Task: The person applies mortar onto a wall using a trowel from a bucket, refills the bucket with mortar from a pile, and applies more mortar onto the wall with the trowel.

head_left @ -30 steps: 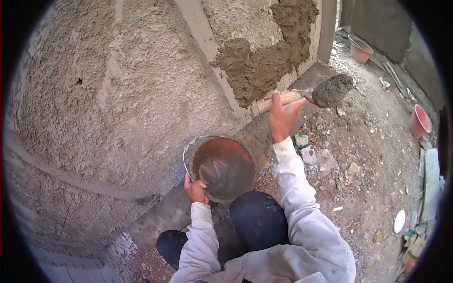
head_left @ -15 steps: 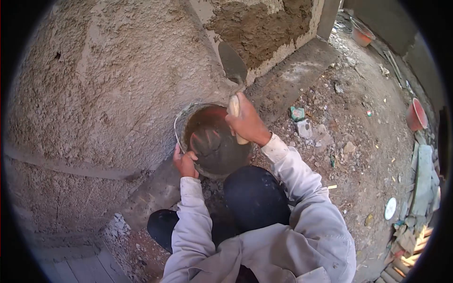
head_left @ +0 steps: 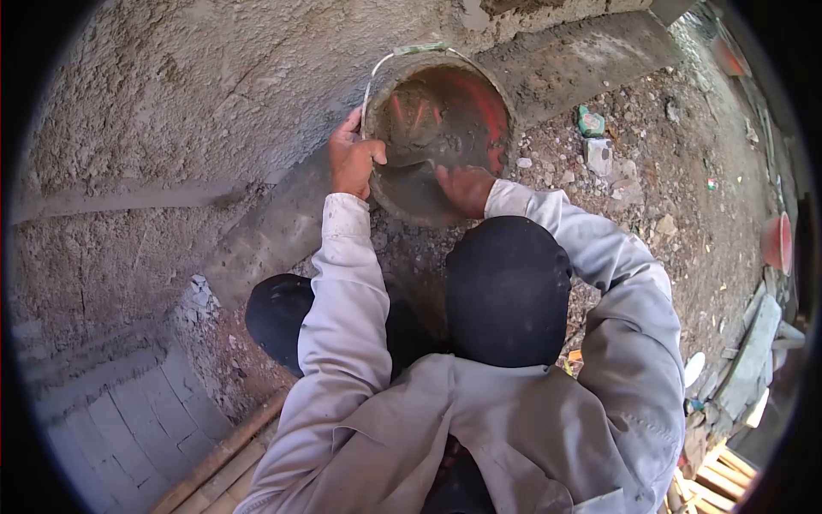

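Right hand (head_left: 467, 189) has lowered into the bucket (head_left: 491, 116), grip unclear; left hand (head_left: 353, 160) grasps the rim (head_left: 395, 211).

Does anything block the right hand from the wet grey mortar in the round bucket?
Nothing visible does: the right hand reaches inside the bucket, to the mortar. The white wire handle arcs along the far side, away from that hand.
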The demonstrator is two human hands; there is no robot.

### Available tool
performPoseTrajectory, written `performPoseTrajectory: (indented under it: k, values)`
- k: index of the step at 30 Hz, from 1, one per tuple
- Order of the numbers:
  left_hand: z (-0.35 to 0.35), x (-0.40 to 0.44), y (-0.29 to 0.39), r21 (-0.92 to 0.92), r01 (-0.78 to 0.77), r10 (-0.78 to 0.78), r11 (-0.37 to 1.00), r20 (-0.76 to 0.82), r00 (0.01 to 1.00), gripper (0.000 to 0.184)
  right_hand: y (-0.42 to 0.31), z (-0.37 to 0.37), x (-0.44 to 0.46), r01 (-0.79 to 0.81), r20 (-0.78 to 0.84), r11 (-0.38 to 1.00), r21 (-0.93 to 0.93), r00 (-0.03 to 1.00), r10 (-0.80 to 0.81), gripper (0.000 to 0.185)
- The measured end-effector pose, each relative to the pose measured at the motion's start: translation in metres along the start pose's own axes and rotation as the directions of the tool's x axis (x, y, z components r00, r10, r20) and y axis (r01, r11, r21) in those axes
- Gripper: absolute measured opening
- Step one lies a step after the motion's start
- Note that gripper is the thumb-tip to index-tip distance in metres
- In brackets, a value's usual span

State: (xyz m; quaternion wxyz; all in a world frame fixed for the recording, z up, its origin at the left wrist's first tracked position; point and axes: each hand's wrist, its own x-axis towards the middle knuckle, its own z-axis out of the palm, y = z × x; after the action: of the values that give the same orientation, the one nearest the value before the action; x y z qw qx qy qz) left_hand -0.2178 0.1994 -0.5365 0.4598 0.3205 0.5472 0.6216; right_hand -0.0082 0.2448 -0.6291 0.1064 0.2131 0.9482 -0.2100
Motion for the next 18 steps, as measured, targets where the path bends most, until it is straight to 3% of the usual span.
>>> performPoseTrajectory:
  k: [3,4,7,8,12,15,18]
  values:
    - [-0.006,-0.004,-0.002,0.043,-0.003,0.006,0.999,-0.079,0.997,0.072,0.018,-0.016,-0.023,0.035,0.097,0.999,-0.028,0.995,-0.033,0.058]
    - [-0.003,-0.005,0.0,0.047,-0.018,0.02,0.999,-0.053,0.998,0.071,0.012,-0.031,-0.025,-0.083,0.062,0.996,0.013,0.995,0.082,0.058]
    - [0.014,-0.009,-0.002,0.07,-0.057,0.054,0.996,0.042,0.998,0.07,0.019,-0.038,-0.014,-0.227,-0.235,0.969,0.099,0.941,0.244,0.04]
    - [0.018,-0.009,-0.006,0.086,-0.079,0.073,0.993,0.067,0.995,0.071,0.027,-0.021,-0.005,-0.216,-0.272,0.976,0.033,0.938,0.216,0.041]
    - [0.033,-0.014,-0.007,0.099,-0.11,0.105,0.989,0.054,0.993,0.077,0.021,-0.003,-0.034,-0.059,0.031,0.995,-0.078,0.998,0.062,0.042]
    - [0.047,-0.013,-0.019,0.075,-0.165,0.159,0.983,0.078,0.984,0.074,0.018,-0.007,-0.035,-0.267,-0.139,0.96,-0.082,0.957,0.254,0.047]
    - [0.058,-0.014,-0.023,0.117,-0.196,0.186,0.974,0.09,0.978,0.072,0.029,-0.018,-0.016,-0.464,-0.212,0.847,0.261,0.828,0.519,0.053]
